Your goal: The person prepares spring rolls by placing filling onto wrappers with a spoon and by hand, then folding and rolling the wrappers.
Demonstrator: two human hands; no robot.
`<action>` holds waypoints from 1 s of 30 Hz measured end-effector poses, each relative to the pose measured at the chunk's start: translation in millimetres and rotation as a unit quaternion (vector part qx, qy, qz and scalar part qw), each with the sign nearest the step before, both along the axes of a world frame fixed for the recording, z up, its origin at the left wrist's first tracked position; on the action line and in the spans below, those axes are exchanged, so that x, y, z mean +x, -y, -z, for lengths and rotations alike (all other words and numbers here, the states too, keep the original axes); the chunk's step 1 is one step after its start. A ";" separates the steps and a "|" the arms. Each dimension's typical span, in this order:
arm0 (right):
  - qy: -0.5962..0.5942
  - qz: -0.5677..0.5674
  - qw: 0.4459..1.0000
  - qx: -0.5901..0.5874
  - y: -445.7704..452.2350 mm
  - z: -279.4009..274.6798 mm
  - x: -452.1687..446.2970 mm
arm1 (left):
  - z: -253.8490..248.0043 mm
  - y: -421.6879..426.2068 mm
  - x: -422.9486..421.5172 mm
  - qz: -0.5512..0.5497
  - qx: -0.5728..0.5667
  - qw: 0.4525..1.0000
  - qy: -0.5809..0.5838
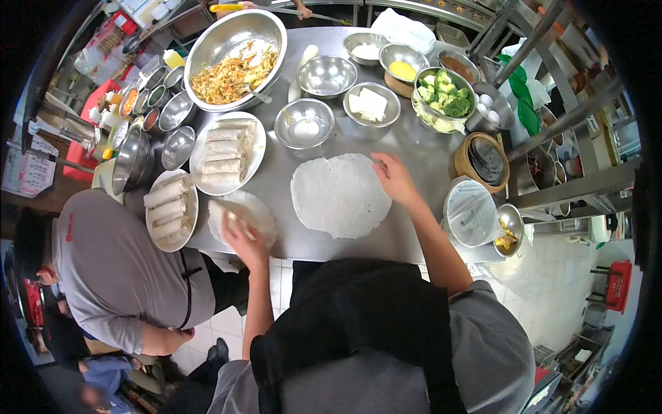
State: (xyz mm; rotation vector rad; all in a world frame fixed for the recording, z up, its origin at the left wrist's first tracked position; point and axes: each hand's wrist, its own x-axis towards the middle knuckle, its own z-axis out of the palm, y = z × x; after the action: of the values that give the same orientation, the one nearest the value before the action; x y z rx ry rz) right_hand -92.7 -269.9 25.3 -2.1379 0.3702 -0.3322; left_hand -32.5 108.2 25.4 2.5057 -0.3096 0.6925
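A thin round wrapper (338, 196) lies flat on the steel table (276, 200). My right hand (394, 181) rests at its upper right edge, fingers spread. To the left, my left hand (245, 241) is over another pale wrapper sheet (261, 212), its fingers around a whitish piece whose shape is blurred. Rolled wraps lie on an oval plate (258, 153) and on a second plate (195, 228) beside it. Behind them, a large bowl (276, 34) holds shredded filling (234, 76) with a spoon in it.
Several metal bowls stand at the back, among them one of broccoli (445, 93) and one of white blocks (367, 103). A bamboo steamer (458, 162) and a plastic-lined container (471, 212) are at the right. A co-worker (131, 255) stands close on the left.
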 end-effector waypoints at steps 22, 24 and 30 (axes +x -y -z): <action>-0.022 0.143 0.965 -0.218 -0.6 33.3 -35.6 | 17.7 87.4 -17.9 0.109 -0.011 0.983 -0.149; -0.042 0.154 0.975 -0.153 -5.5 32.5 -40.5 | 20.1 91.9 -14.3 0.115 0.006 0.977 -0.180; -0.046 0.088 0.994 -0.034 1.4 22.3 -44.3 | 4.6 112.2 10.9 0.173 -0.162 0.910 -0.341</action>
State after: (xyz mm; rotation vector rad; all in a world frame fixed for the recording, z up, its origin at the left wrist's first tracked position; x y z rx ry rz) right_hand -137.0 -271.2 3.0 -2.1979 0.6105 -0.3531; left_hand -21.6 -3.9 20.8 2.1252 -0.3286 -0.2666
